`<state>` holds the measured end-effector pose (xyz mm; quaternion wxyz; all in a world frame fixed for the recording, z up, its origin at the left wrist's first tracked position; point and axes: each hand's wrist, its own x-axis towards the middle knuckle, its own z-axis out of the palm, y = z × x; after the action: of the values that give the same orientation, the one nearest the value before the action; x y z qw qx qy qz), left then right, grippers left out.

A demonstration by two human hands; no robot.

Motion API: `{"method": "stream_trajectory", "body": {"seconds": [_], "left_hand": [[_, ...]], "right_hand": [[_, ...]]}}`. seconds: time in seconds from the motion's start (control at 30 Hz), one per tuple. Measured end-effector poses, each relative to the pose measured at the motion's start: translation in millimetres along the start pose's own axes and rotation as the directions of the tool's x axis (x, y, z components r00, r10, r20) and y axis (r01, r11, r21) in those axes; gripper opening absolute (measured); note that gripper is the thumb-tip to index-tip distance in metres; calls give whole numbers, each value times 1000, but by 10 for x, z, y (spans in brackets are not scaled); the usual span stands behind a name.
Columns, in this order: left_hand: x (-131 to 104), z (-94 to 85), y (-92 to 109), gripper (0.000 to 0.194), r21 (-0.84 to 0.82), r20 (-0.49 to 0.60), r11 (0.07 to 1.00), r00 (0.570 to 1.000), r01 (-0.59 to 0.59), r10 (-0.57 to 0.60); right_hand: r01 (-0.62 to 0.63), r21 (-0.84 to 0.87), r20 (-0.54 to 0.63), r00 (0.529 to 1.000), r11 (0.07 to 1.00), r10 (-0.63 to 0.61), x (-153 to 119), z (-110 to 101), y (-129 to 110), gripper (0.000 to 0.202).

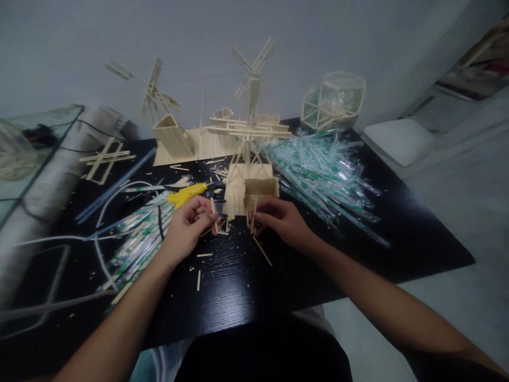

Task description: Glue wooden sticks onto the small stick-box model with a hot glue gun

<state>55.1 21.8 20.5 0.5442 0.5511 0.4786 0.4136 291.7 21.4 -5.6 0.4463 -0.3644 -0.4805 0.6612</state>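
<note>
grey wall (pixel 191 32) | black table (pixel 417 233) | pale floor (pixel 473 302) | dim light

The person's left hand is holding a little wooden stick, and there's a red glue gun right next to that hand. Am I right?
Almost! The glue gun is yellow, not red, as the head view shows. It is right next to the left hand, which is holding a little wooden stick.

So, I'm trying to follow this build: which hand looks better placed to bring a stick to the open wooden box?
Probably the right hand: it pinches a thin stick just in front of the wooden box. The left hand holds another stick, but farther off, by the yellow glue gun.
</note>
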Motion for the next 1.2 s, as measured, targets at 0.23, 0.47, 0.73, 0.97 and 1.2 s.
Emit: {"method": "stream_trajectory", "body": {"seconds": [0.23,0.47,0.73,0.97,1.2], "left_hand": [[12,-11,0,12,27,-48,1000,999,-11,13],[-8,-8,33,13,22,-80,1000,997,-13,15],[-15,-74,12,10,-3,-186,995,977,-103,100],[0,-73,9,11,-15,-227,994,969,-106,100],[-12,-52,24,12,4,-209,996,974,-94,93]], "right_hand": [[14,-41,-26,1000,999,-15,-7,-20,-28,29],[30,-23,-27,999,999,-30,-12,-9,-45,28],[31,-48,-35,999,998,-33,-16,-13,-32,29],[41,-45,-17,999,998,-41,-14,-21,-30,26],[68,26,-9,998,997,-67,-6,-19,19,35]]}}
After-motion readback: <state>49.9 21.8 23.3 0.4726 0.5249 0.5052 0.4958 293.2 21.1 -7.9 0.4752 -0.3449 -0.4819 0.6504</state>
